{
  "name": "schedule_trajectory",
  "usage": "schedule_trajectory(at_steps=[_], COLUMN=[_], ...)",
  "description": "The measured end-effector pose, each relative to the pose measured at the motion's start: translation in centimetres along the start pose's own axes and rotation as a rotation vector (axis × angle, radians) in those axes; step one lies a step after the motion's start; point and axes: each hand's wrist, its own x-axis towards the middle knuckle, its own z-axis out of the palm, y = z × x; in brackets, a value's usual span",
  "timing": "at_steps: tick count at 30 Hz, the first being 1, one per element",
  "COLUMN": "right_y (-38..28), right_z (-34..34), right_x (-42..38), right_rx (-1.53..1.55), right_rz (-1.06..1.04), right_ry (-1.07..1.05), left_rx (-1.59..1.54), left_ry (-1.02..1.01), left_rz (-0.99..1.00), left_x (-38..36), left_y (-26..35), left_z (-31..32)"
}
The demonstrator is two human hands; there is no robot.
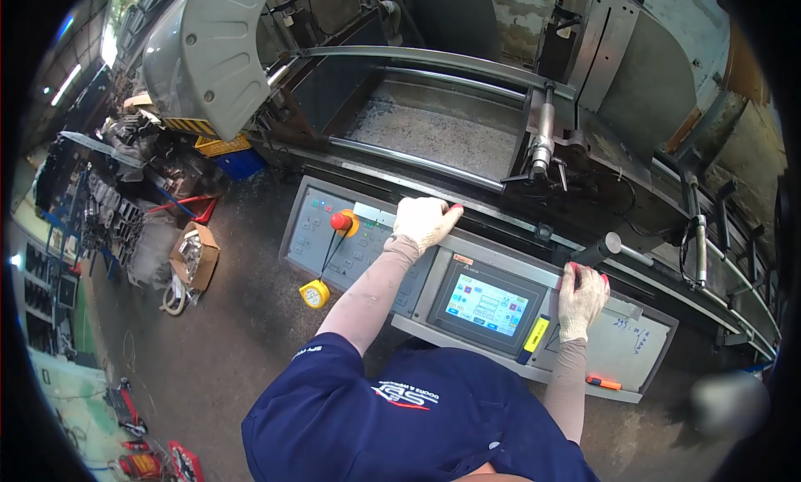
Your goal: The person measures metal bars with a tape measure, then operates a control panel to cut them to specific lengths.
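Observation:
My left hand (424, 221), in a pale glove with red at the fingertip, rests on the top edge of the machine's control panel (400, 269), its fingers curled over the edge and partly hidden. My right hand (581, 297), gloved the same way, lies at the panel's upper edge, right of the lit touchscreen (482, 305), with its fingers bent. Between the touchscreen and my right hand is a yellow marked tool (536, 335). A red emergency button (340, 222) stands left of my left hand, and a yellow tape measure (314, 293) hangs below it.
Beyond the panel, the machine has long steel rails (417, 161) and a clamp cylinder (543, 144). An orange-handled cutter (603, 383) lies at the panel's lower right. A cardboard box (195, 257) and a blue crate (239, 164) stand on the floor at the left.

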Motion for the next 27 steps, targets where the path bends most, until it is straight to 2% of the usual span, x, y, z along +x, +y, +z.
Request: schedule_trajectory(at_steps=[27], right_y=[0.1], right_z=[0.1], right_x=[0.0], right_rx=[-0.006], right_rz=[0.013], right_ry=[-0.023], left_rx=[-0.042], left_ry=[0.110], left_rz=[0.027], left_x=[-0.2], left_y=[-0.2], left_z=[0.5])
